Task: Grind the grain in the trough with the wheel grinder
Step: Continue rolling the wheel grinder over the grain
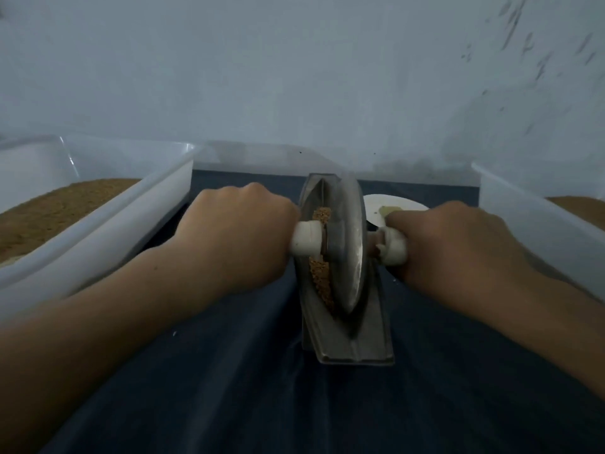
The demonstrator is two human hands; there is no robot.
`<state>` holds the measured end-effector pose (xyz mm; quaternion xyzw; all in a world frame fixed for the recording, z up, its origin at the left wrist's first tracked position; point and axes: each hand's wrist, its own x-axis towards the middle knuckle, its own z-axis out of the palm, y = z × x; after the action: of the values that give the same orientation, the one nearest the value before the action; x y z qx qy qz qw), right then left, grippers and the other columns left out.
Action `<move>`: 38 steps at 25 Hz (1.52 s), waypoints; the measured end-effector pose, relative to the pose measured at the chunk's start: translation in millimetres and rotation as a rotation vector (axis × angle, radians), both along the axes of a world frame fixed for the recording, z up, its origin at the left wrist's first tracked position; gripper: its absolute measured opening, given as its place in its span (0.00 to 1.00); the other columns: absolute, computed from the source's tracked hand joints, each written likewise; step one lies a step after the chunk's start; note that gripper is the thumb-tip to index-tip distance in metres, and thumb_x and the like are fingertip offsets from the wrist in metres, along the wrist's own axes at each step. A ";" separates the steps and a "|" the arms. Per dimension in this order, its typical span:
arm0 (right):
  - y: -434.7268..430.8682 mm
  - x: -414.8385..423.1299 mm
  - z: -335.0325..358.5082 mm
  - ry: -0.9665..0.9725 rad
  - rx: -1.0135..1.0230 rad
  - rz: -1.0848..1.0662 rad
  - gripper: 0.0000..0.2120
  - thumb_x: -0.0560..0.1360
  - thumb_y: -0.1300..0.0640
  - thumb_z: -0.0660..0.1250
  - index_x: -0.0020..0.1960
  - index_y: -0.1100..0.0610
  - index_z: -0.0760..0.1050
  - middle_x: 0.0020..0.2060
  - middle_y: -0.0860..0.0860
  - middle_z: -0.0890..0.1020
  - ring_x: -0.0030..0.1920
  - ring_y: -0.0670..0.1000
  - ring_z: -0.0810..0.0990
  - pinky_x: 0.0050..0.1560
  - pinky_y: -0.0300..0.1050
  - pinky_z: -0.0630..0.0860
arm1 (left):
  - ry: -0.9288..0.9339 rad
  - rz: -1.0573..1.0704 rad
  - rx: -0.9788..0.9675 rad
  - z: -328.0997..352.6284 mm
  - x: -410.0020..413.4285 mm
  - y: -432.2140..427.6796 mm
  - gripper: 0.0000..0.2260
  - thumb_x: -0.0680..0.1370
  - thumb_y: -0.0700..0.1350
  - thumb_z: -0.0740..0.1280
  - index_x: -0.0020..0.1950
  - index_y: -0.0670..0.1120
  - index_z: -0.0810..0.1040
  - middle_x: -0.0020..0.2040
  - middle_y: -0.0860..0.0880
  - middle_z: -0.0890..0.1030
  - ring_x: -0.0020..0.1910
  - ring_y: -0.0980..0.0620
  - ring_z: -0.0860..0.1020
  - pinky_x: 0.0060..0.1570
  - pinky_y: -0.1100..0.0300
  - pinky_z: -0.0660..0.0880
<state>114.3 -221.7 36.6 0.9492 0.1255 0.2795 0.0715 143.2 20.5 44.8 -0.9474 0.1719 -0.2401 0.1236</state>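
1. Forearms are extended forward from the lower corners of the view, with the backs of both hands turned upward.
2. The left hand (pixel 239 231) is curled round the left white cylindrical handle (pixel 307 239). The right hand (pixel 458 247) is wrapped round the right white cylindrical handle (pixel 394 245).
3. Both grips are closed. The fingertips are hidden beneath the hands, so only knuckles are seen.
4. The grey metal disc wheel (pixel 350 244) stands on edge inside the narrow grey metal trough (pixel 353 342), toward its far half.
5. The trough rests on the dark blue cloth (pixel 229 371), between the left translucent plastic bin (pixel 98 231) and the right translucent plastic bin (pixel 523 204).
6. The tan crushed grain (pixel 320 273) is visible only to the left of the wheel. The trough interior on the right is masked by the disc.
7. The white round plate (pixel 393 204) is partly covered by the right hand. The pale item on it cannot be identified.
8. The bins are cut off by the frame edges.
9. The trough's long axis runs away from the person, with the far end angled slightly left. The handles lie crosswise to it.
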 end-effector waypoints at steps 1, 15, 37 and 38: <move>0.4 5.0 -7.7 -0.030 0.004 0.021 0.15 0.62 0.49 0.78 0.35 0.49 0.71 0.26 0.41 0.56 0.26 0.41 0.52 0.29 0.34 0.51 | -0.035 0.006 0.011 -6.4 5.3 2.7 0.03 0.73 0.54 0.65 0.43 0.57 0.73 0.32 0.55 0.68 0.26 0.54 0.63 0.26 0.60 0.58; -6.7 39.3 -14.5 -0.034 -0.120 0.045 0.14 0.64 0.47 0.72 0.36 0.46 0.65 0.25 0.42 0.62 0.23 0.42 0.59 0.26 0.35 0.52 | 0.091 -0.081 -0.010 -15.1 42.2 11.1 0.04 0.66 0.54 0.64 0.39 0.56 0.73 0.33 0.55 0.74 0.29 0.53 0.74 0.27 0.62 0.65; 1.6 102.4 2.1 0.274 0.064 -0.025 0.06 0.73 0.46 0.71 0.43 0.46 0.75 0.38 0.47 0.79 0.40 0.52 0.79 0.37 0.45 0.73 | 0.125 0.068 0.048 13.2 85.4 -15.2 0.08 0.75 0.51 0.67 0.53 0.51 0.79 0.40 0.51 0.73 0.38 0.48 0.74 0.36 0.54 0.70; -4.9 92.5 2.4 0.345 0.059 -0.004 0.08 0.70 0.46 0.73 0.41 0.46 0.74 0.36 0.45 0.79 0.37 0.49 0.79 0.35 0.45 0.73 | 0.114 0.025 0.077 10.6 76.8 -10.1 0.07 0.74 0.51 0.68 0.51 0.52 0.78 0.38 0.52 0.72 0.36 0.49 0.73 0.33 0.56 0.68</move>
<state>206.8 -226.6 39.0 0.9850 0.1259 0.1160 0.0216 220.0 10.4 55.3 -0.9561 0.1759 -0.1776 0.1527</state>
